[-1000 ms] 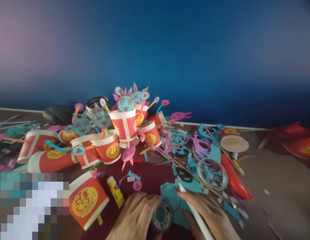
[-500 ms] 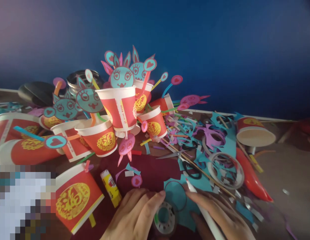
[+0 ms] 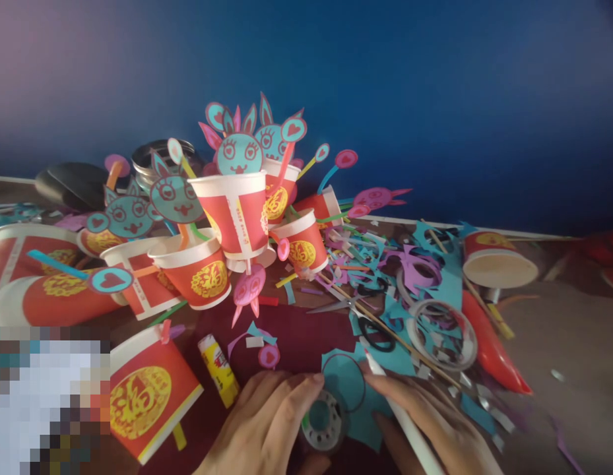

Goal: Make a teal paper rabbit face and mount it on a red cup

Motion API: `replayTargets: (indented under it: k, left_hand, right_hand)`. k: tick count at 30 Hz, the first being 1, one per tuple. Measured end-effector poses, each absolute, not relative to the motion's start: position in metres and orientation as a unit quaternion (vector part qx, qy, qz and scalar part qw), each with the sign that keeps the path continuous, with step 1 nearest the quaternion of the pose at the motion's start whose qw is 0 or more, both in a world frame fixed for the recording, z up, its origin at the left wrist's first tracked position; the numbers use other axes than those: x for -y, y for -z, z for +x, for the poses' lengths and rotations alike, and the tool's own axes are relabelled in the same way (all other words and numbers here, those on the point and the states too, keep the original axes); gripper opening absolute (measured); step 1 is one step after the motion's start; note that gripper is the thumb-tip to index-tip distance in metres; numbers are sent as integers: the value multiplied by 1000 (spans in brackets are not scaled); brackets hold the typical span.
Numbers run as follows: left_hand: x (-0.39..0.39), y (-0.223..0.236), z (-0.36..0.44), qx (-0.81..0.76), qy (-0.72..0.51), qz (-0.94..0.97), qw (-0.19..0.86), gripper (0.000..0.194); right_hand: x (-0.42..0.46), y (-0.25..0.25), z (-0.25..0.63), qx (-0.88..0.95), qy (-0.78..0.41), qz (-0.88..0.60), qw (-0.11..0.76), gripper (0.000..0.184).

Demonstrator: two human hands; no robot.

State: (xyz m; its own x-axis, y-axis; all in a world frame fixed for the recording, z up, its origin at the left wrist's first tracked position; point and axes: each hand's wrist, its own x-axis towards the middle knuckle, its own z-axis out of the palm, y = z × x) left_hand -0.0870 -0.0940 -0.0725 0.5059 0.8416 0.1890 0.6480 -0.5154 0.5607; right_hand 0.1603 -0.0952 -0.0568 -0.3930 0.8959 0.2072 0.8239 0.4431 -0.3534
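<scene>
My left hand (image 3: 266,422) is closed around the side of a small roll of clear tape (image 3: 336,432), with its fingertips at the edge of a teal paper sheet (image 3: 368,422). A dark circle is drawn on that sheet. My right hand (image 3: 435,415) grips a white pen (image 3: 414,439) with a reddish tip pointing up and away from me, beside the circle. Part of the right thumb is in shadow. A yellow glue stick (image 3: 218,369) lies just left of my left hand. Beyond it is a small pink paper disc with a heart (image 3: 269,356).
Several red-and-white paper cups (image 3: 202,277) with paper animal faces and straws crowd the left and back. Scissors (image 3: 340,303), a wooden stick (image 3: 410,353), a wide tape roll (image 3: 472,336) and paper scraps cover the right. A blue wall (image 3: 435,99) rises behind.
The view has shifted slightly, so most things sit a little further left. Both hands keep nearly the same pose, the pen still in my right hand.
</scene>
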Motion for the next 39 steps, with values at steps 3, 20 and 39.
replayTargets:
  k: [3,20,39]
  left_hand:
    - [93,71,-86,-439,-234,841,213,55]
    - [95,71,-84,-460,-230,829,219,57]
    - [94,70,-83,-452,-220,840,206,61]
  right_hand:
    - [92,51,158,826,-105,-516,201,32]
    - [92,46,152,813,-120,-522,227,34]
    - [92,40,150,809,-124,-526,234,33]
